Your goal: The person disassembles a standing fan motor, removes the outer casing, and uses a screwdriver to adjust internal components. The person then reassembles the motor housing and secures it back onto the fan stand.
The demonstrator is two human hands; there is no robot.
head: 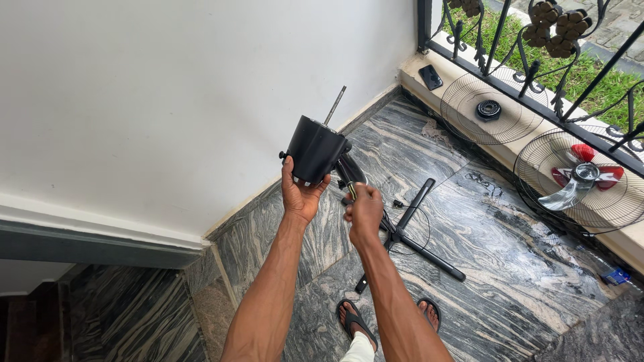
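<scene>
Fingers (303,191) of the left hand (300,199) cup the black motor (315,149) from below; right hand (363,213) beside it is closed on a screwdriver (351,190). Looks like a fastener near the neck being worked, steady alignment needed. Beyond the motor: two grilles, one stand base (409,234), one phone (430,77).

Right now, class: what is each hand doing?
Left hand: closed on the black fan motor housing.
Right hand: closed on a thin tool handle.
</scene>
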